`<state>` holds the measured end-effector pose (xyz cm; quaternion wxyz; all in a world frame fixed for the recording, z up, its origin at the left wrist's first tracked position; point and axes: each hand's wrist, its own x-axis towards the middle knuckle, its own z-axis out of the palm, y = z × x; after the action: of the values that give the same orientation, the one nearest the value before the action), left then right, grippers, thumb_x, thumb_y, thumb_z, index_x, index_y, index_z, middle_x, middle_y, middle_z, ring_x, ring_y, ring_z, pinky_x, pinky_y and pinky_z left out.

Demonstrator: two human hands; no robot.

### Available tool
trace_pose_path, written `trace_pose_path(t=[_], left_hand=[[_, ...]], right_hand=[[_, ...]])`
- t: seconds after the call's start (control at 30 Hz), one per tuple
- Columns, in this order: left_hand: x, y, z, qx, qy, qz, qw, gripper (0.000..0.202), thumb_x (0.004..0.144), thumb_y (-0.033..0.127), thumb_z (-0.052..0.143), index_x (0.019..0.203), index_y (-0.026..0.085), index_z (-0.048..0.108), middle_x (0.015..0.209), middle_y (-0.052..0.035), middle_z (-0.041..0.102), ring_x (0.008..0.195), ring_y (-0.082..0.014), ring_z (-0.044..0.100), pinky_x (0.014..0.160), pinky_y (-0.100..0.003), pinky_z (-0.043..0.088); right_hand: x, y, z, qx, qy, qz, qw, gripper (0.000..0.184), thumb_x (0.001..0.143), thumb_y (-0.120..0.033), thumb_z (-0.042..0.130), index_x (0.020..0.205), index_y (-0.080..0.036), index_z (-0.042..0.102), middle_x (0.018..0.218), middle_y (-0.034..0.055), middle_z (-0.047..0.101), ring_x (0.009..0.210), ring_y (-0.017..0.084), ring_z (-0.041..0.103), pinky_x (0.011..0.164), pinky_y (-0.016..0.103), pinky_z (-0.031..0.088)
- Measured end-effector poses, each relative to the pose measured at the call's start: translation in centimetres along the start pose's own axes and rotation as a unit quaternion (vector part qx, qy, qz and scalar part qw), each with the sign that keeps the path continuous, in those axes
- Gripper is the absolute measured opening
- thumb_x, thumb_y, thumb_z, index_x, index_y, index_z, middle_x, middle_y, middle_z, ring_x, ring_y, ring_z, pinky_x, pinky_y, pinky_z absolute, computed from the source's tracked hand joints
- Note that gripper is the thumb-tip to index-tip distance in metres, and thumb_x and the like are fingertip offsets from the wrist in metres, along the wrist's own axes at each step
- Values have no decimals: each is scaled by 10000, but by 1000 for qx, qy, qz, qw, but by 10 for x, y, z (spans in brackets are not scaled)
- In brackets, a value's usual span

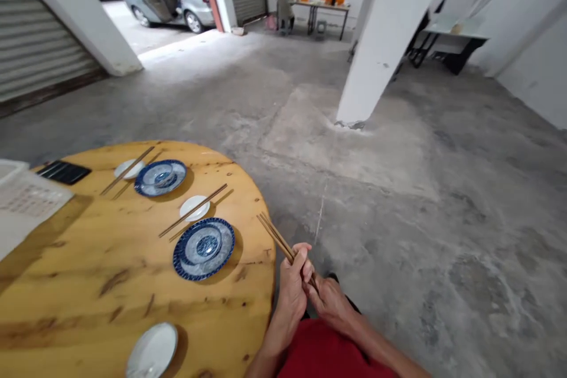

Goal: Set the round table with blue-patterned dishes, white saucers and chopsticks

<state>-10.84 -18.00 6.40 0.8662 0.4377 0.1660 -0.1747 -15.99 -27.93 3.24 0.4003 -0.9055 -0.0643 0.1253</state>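
At the lower centre of the frame, my left hand [293, 271] and right hand [331, 302] are both closed around a bundle of chopsticks [277, 236], its tips pointing up-left at the right rim of the table [146, 274]. Risk 1: the sticks are thin and spread slightly at the tips; uneven grip could let one slide out and fall to the floor [376, 218], right of the rim. Risk 2: a low leftward sweep could knock the tips on the wood. Risk 3: left of centre, the near pair [213, 194] lies across the near dish [199, 214], above the near plate [178, 258]; a bump could roll it off. The far pair [142, 158], on the far dish [133, 172] beside the far plate [142, 188], carries the same fault.

Not verifiable: my fingers cover the lower part of the bundle, so the stick count is unconfirmed, as is any contact between tips and rim. The lower edge cuts off the white plate [151, 351]. The left edge cuts off the bin [26, 207]; the dark flat item [65, 172] beside it cannot be identified. At upper centre, the seated person [285, 7] is too small for detail.
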Motion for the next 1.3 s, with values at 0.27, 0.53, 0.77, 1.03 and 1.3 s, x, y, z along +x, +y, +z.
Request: trace_pose_path(t=[0.27, 0.53, 0.77, 1.03, 1.3], left_hand=[[31, 20, -8, -84, 198, 135, 967, 331, 798, 382, 738, 997, 185, 562, 685, 53, 537, 556, -56, 463, 551, -175, 381], [103, 57, 17, -91, 337, 257, 901, 337, 788, 446, 740, 808, 168, 552, 516, 86, 430, 447, -38, 361, 505, -171, 353], [144, 75, 36, -188, 442, 291, 828, 350, 737, 404, 783, 823, 171, 538, 493, 121, 363, 409, -26, 275, 467, -168, 358], [153, 72, 44, -249, 495, 310, 773, 382, 731, 413, 805, 849, 165, 540, 560, 93, 440, 410, -11, 283, 398, -136, 278], [169, 91, 27, -278, 501, 320, 754, 356, 735, 401, 791, 844, 159, 554, 587, 81, 449, 405, -1, 267, 375, -128, 216]], right_hand=[[83, -18, -17, -212, -182, -39, 959, 389, 1016, -293, 353, 1286, -102, 559, 959, 162, 748, 854, 280, 730, 687, 308, 460], [189, -12, -62, -211, -283, -246, 903, 402, 1035, -345, 325, 1291, -107, 522, 955, 131, 747, 805, 237, 717, 673, 289, 433], [274, 23, -110, -111, -339, -356, 864, 366, 1035, -408, 349, 1147, -186, 619, 947, 69, 735, 874, 201, 689, 738, 275, 450], [401, -10, -75, -126, -184, -460, 860, 387, 984, -330, 440, 1243, -94, 606, 1250, 195, 609, 1168, 299, 531, 1003, 416, 436], [459, -66, -6, -228, -194, -508, 807, 453, 956, -294, 487, 1341, -57, 519, 1386, 247, 489, 1254, 347, 419, 1027, 482, 386]])
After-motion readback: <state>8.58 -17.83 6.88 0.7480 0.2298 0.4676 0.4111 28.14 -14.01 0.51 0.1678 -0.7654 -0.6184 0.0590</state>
